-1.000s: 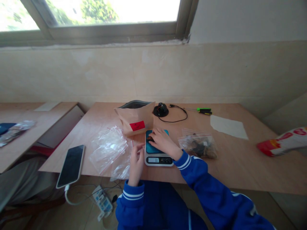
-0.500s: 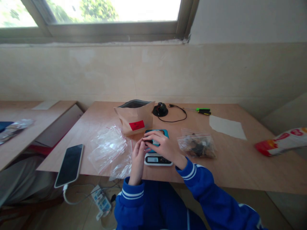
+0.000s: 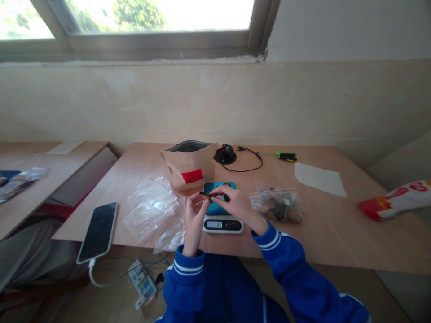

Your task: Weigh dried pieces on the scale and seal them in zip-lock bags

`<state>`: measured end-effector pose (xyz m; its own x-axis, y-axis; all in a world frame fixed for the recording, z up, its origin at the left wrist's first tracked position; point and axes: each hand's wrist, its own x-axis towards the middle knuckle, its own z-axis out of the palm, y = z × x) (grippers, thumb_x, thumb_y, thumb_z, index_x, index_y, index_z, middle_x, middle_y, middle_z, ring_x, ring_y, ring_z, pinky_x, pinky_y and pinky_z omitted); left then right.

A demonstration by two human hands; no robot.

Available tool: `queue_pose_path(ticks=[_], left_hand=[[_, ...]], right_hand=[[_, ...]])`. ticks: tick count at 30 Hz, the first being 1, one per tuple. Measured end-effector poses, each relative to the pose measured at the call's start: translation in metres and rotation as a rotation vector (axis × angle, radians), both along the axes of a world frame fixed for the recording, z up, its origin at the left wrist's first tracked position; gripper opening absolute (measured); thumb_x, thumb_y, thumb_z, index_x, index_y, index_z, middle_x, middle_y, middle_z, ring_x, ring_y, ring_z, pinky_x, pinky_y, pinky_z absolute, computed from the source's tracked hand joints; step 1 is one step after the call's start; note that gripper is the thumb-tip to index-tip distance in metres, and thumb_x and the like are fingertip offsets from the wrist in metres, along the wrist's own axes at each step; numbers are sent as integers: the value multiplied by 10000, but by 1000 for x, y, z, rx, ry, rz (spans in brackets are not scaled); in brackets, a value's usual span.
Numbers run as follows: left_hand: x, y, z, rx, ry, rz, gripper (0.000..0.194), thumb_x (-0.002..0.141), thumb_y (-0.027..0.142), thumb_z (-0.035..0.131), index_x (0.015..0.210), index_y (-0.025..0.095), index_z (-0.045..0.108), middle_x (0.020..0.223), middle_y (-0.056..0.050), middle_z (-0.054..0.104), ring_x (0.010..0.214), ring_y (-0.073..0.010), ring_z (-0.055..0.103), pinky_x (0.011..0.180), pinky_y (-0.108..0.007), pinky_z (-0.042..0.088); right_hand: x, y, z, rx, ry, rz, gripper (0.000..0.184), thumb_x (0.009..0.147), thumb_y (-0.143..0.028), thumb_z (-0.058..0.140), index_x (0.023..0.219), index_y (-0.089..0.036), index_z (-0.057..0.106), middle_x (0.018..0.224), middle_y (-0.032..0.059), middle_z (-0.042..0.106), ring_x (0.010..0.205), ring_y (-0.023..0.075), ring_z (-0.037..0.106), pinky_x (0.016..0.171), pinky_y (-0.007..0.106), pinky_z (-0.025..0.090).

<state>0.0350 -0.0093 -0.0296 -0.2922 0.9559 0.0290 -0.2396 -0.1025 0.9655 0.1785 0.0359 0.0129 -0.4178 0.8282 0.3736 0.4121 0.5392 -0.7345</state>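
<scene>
A small digital scale (image 3: pixel 222 223) with a blue pan stands near the table's front edge. Both my hands are raised just above it. My right hand (image 3: pixel 237 205) pinches a small dark piece (image 3: pixel 205 195), and the fingers of my left hand (image 3: pixel 192 214) are closed on the same piece from the left. A brown paper bag (image 3: pixel 190 167) with a red label stands open behind the scale. A pile of clear plastic bags (image 3: pixel 153 208) lies left of my left hand. A clear zip bag of dark pieces (image 3: pixel 276 205) lies right of the scale.
A phone (image 3: pixel 98 231) on a white cable lies at the table's front left corner. At the back are a small black device with a cable (image 3: pixel 225 154), a green-handled tool (image 3: pixel 286 156) and a paper sheet (image 3: pixel 318 178). A red-and-white packet (image 3: pixel 397 197) sits far right.
My right hand lifted a small dark piece off the scale's pan. My left hand rose from the plastic bags and met it above the scale.
</scene>
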Motion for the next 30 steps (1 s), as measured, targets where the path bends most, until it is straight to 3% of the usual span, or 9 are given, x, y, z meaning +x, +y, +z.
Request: queue_pose_path(ticks=[5,9,12,15,19,24,27,30], left_hand=[[-1,1,-3,-20,82,14,383,777,415,685,1056,180,569,1002,-61,679,913,-179,669,825,-337,544],[-3,7,-13,-63,99,15,421,734,429,715,1016,149,576,909,-72,693,849,-188,677,758,-323,546],[-5,16,-22,-101,129,-6,392,723,418,722,954,132,587,864,-81,692,823,-191,674,748,-321,538],[-6,26,-29,-133,241,-15,320,754,362,693,945,128,588,839,-86,692,775,-188,670,719,-321,531],[-5,34,-29,-138,364,16,226,742,287,700,879,140,597,815,-74,686,739,-186,652,689,-314,509],[-8,30,-15,-112,425,77,162,767,271,668,860,161,593,799,-32,649,708,-161,606,671,-290,469],[-12,24,3,-32,468,150,117,834,267,587,897,168,590,869,-34,643,749,-150,595,698,-280,457],[-19,18,28,95,488,260,138,875,266,543,977,181,582,970,-41,629,780,-133,581,687,-259,452]], right_hand=[[0,8,-4,-94,-97,-67,145,867,-191,610,994,-170,677,937,54,696,894,169,647,819,299,497],[1,16,-15,-51,-240,-104,148,860,-187,613,983,-147,684,1003,93,642,991,206,608,902,356,468],[5,19,-22,-31,-277,-112,232,878,-182,572,1091,-141,654,1061,117,604,1040,226,581,945,404,449],[12,22,-18,-8,-244,-160,275,893,-151,507,1140,-144,627,1077,127,594,1071,245,559,956,434,440],[15,32,19,120,-73,-149,260,905,-147,457,1085,-181,642,1062,101,581,1053,223,558,927,389,457],[-7,47,97,389,88,-93,276,914,-111,400,1027,-161,646,1010,80,616,944,170,579,852,304,465],[-29,64,132,392,-68,100,321,893,-57,372,1004,-135,663,1025,82,663,963,164,595,874,300,454],[-49,90,145,228,-372,281,355,858,-28,393,1000,-146,696,1011,62,708,917,162,628,835,282,468]])
